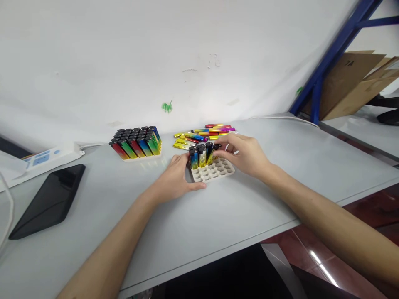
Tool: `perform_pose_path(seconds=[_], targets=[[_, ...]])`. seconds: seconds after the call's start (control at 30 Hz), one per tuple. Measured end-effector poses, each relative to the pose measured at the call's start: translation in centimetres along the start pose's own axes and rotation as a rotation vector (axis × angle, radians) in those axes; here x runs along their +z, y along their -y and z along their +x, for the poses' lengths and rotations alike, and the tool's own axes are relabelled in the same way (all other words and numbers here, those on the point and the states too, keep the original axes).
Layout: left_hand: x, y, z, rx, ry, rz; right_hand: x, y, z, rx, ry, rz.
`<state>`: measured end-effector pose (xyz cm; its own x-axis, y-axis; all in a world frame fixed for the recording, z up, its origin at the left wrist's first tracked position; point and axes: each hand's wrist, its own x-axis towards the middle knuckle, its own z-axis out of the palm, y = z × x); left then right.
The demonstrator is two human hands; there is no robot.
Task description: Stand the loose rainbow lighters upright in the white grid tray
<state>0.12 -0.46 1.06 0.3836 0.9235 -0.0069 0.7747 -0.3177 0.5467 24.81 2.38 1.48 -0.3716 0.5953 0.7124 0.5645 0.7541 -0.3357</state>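
A white tray [215,171] with honeycomb holes lies on the table, and several shiny lighters [202,155] with black tops stand upright in its back left holes. My left hand [177,178] is closed around the tray's left side, its thumb along the front edge and its fingertips beside the lighters. Over the tray's back right, my right hand [245,153] pinches a lighter [216,147] by its black top. The lower part of that lighter is mostly hidden by fingers and neighbouring lighters.
Loose metallic lighters [202,135] lie in a pile behind the tray. To the left stands a filled lighter rack [137,143]. A black phone [48,199] and a white power strip [43,160] are at far left. Blue shelving [316,93] and cardboard [352,83] are at right.
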Motion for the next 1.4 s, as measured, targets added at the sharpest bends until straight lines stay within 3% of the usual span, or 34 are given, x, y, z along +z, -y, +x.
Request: perform_pose_path(seconds=[0.17,0.37,0.53,0.67,0.73,0.9,1.03,1.4], targets=[[0.0,0.0,0.0,-0.002,-0.006,0.005,-0.1,-0.1,0.0,-0.027,0.020,-0.018],[0.0,0.1,0.0,0.016,-0.006,0.020,0.1,0.4,-0.2,0.133,0.041,0.115],[0.1,0.2,0.0,0.024,-0.019,0.020,-0.4,0.4,0.0,0.140,0.025,0.120],[0.1,0.2,-0.1,0.011,-0.019,0.007,-1.3,-2.0,0.4,0.318,-0.133,-0.011],[0.1,0.1,-0.1,0.003,-0.018,-0.001,-1.8,-4.2,0.5,0.434,-0.141,-0.129],[0.0,-0.1,-0.1,0.008,-0.014,-0.011,-1.8,-8.7,-0.1,0.590,0.112,-0.391],[0.0,-0.1,-0.1,0.019,-0.026,-0.019,-0.7,-9.3,-0.5,0.584,0.303,-0.537],[0.0,0.1,-0.1,0.033,-0.033,-0.026,-1.8,-8.6,0.0,0.727,0.346,-0.543]])
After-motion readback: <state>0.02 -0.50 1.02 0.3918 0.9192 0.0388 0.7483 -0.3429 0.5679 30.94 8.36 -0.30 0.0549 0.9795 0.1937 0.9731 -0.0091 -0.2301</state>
